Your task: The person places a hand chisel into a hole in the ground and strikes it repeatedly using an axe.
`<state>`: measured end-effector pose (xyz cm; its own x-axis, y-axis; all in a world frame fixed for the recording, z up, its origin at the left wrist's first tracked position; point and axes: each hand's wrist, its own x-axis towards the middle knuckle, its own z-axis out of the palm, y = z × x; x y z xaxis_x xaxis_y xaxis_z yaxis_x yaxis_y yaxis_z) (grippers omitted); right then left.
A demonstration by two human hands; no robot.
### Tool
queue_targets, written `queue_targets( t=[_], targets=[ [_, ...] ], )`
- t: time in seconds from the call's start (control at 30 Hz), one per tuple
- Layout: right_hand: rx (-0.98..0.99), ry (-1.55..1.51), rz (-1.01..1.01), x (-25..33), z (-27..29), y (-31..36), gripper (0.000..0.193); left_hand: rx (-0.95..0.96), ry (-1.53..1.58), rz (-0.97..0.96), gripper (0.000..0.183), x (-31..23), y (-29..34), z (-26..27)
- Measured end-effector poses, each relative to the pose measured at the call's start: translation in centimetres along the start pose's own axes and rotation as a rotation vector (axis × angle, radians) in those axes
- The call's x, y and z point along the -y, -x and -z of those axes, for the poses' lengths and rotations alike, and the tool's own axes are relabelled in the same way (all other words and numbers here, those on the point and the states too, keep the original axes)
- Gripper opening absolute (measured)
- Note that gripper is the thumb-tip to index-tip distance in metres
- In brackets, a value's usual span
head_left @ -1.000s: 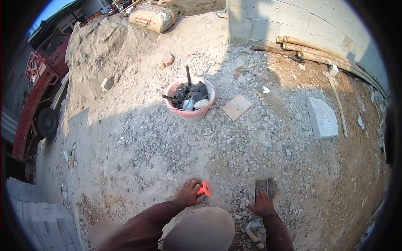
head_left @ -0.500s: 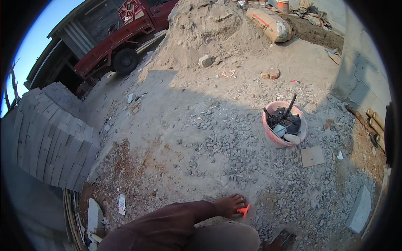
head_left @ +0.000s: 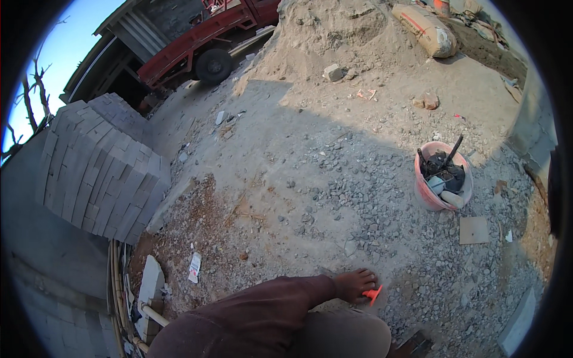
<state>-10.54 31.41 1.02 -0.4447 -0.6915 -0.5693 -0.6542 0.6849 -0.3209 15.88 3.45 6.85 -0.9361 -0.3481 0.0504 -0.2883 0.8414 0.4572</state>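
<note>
My left hand (head_left: pixel 356 285), at the end of a dark maroon sleeve, is low over the gravelly ground beside my bent knee (head_left: pixel 352 335). Its fingers are curled around a bright orange piece with a flared end (head_left: pixel 373 295); the rest of that piece is hidden under the hand, so its kind cannot be made out. My right hand is out of view. Ahead and to the right stands a pinkish bucket (head_left: pixel 425 192) filled with dark tools, a rounded pale object and black material, with a dark handle sticking up.
A stack of grey blocks (head_left: pixel 107 173) rises at the left, poles (head_left: pixel 119 292) below it. A sand heap (head_left: pixel 334 36), a full sack (head_left: pixel 425 30) and a red truck (head_left: pixel 206 39) stand farther off. A square tile (head_left: pixel 473 230) lies near the bucket.
The view has turned, so the bucket, block stack and truck sit farther right in the picture. My left hand keeps hold of the orange piece.
</note>
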Motion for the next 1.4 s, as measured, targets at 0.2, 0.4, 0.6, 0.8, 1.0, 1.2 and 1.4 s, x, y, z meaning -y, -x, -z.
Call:
queue_targets(
  t=[0.2, 0.4, 0.6, 0.8, 1.0, 1.2, 1.4],
  targets=[
    [-0.026, -0.046, 0.109, -1.6, 0.2, -0.7, 0.090, -0.023, -0.003, -0.023, 0.041, 0.0, 0.0, 0.4],
    [0.114, 0.064, -0.006, 0.8, 2.9, -0.4, 0.099, -0.072, 0.007, -0.024, 0.043, 0.4, 0.1, -0.4],
    [0.279, 0.308, -0.236, 6.9, 7.6, 2.1, 0.110, -0.049, 0.041, 0.007, 0.039, 0.2, 0.8, -0.7],
    [0.191, 0.207, -0.135, 3.2, 4.7, -0.6, 0.099, -0.052, 0.026, -0.025, 0.044, 0.8, -0.3, 0.0],
    [0.210, 0.043, -0.032, 3.8, 7.8, -0.5, 0.088, -0.008, -0.028, -0.004, 0.048, 0.8, 0.2, -0.5],
    [0.524, 0.260, -0.152, 9.8, 14.1, 3.3, 0.107, 0.016, -0.075, -0.015, 0.046, 0.7, 0.3, -0.9],
    [0.457, 0.184, -0.142, 7.7, 12.4, 3.4, 0.104, 0.054, -0.116, -0.028, 0.047, 1.0, 0.1, -1.3]
  ],
)
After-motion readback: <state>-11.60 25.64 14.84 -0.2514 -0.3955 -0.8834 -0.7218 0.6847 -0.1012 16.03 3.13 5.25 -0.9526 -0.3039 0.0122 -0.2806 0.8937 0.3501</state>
